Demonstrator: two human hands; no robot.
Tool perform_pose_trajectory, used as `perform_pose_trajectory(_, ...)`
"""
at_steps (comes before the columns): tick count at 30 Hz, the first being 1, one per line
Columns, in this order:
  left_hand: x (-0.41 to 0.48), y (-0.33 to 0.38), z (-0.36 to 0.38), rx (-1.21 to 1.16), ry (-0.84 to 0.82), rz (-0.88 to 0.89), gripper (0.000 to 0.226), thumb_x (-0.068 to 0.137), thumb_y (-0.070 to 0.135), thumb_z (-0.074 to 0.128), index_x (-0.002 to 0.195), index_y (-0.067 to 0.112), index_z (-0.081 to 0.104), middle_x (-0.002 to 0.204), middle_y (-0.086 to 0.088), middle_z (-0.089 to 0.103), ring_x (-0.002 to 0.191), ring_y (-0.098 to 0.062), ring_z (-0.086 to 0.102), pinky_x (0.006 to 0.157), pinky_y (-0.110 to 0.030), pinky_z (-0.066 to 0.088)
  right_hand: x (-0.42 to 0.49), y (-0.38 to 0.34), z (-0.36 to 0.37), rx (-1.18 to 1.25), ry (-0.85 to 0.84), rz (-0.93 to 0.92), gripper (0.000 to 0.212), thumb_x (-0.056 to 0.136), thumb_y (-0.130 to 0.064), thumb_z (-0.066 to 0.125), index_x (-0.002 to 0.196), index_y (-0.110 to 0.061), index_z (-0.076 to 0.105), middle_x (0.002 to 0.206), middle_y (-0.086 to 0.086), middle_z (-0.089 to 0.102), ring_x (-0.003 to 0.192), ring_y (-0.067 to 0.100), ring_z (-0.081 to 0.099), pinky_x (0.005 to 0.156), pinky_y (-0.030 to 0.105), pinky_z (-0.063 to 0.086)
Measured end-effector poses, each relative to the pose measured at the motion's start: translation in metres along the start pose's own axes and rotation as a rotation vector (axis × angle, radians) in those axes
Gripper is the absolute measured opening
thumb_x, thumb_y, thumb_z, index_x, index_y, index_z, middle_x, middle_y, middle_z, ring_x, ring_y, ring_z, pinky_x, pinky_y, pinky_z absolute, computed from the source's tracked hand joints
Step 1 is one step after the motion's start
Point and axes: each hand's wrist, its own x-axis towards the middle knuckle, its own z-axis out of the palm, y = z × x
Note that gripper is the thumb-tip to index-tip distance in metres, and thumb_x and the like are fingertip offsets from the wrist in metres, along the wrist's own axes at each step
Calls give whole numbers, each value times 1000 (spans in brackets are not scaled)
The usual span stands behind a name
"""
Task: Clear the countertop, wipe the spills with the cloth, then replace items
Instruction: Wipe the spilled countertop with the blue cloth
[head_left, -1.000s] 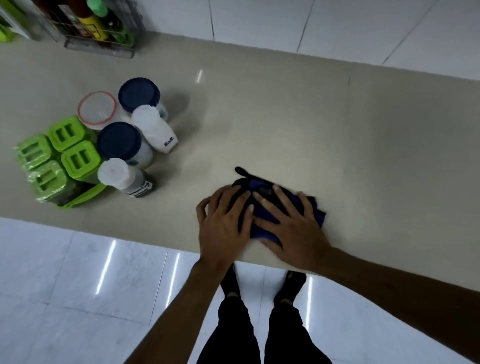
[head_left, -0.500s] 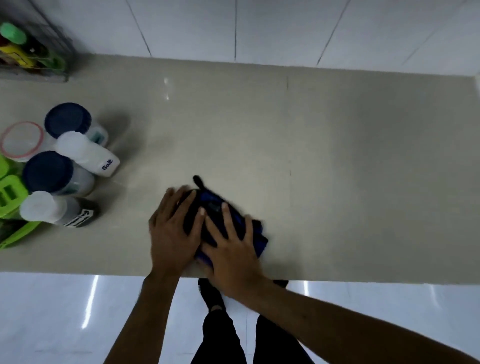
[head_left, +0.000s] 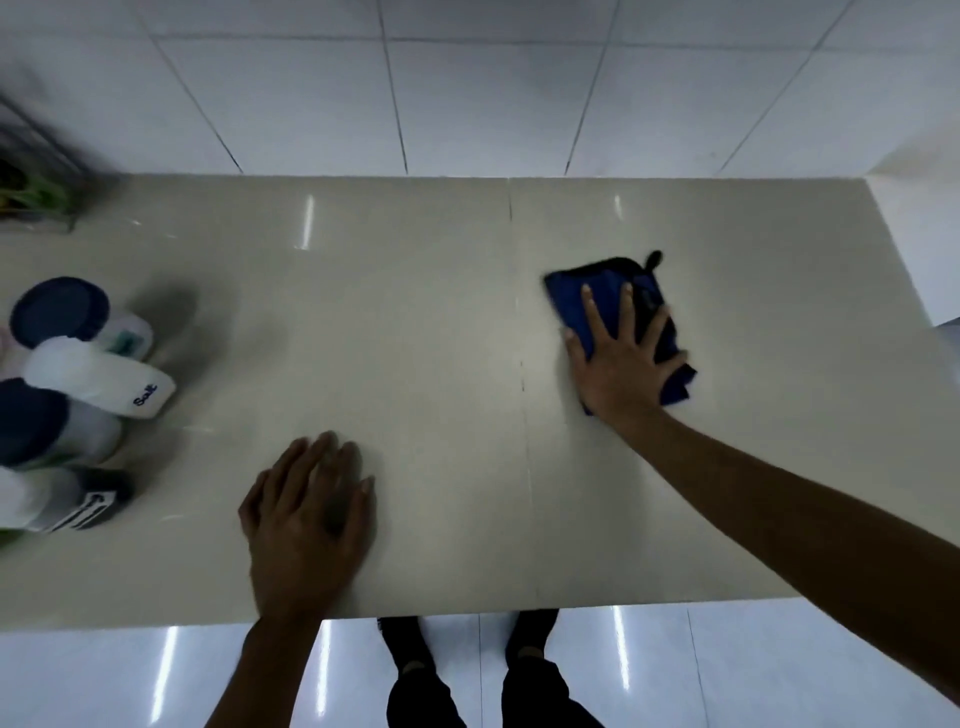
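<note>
A folded blue cloth (head_left: 576, 293) lies on the beige countertop (head_left: 415, 322) at the right. My right hand (head_left: 621, 358) presses flat on it with fingers spread. My left hand (head_left: 306, 519) rests palm down on the bare counter near the front edge, holding nothing. At the far left stand several jars: a white salt container (head_left: 104, 376), two with dark blue lids (head_left: 60, 312) (head_left: 28, 421), and a white-lidded one (head_left: 78, 506).
A wire rack (head_left: 36, 192) with bottles sits blurred at the back left corner. White wall tiles rise behind the counter. The counter ends at the right near a white wall (head_left: 914, 249). My feet (head_left: 467, 644) show below the front edge.
My right hand slid the cloth to the right and farther back. My left hand came off the cloth and now lies on the bare counter. The view has shifted right.
</note>
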Motion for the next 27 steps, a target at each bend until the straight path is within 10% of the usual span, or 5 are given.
perform_pose_trajectory(8,-6,0,-2,-34,26,-41,39,104,41,56,138,28,71,149,5,66,140,-27,60,113,-45,40,-159,-21,60,-158,22,-668,69,102,-71,35,165,-56,14,181,-7,8,165,40,12,112,83,16)
perform_pose_trajectory(15,-6,7,11,-62,-29,-19,48,100,34,54,147,28,64,155,7,59,146,-27,54,117,-43,35,-50,88,-3,-177,2,-221,65,101,-78,16,162,-63,4,180,-9,9,163,42,16,105,83,29)
perform_pose_trajectory(20,18,34,17,-49,-65,10,52,105,42,55,156,35,55,167,9,50,161,-18,40,128,-46,29,85,-35,-16,-23,-26,-71,70,91,-90,7,155,-69,-13,180,-12,-9,162,49,-11,107,92,5)
perform_pose_trajectory(27,21,21,9,-401,50,-174,25,100,9,70,123,15,77,128,-3,71,120,-26,65,102,-49,51,-84,-189,69,-176,-12,-764,77,98,-76,37,166,-55,7,181,-4,5,162,51,11,107,90,14)
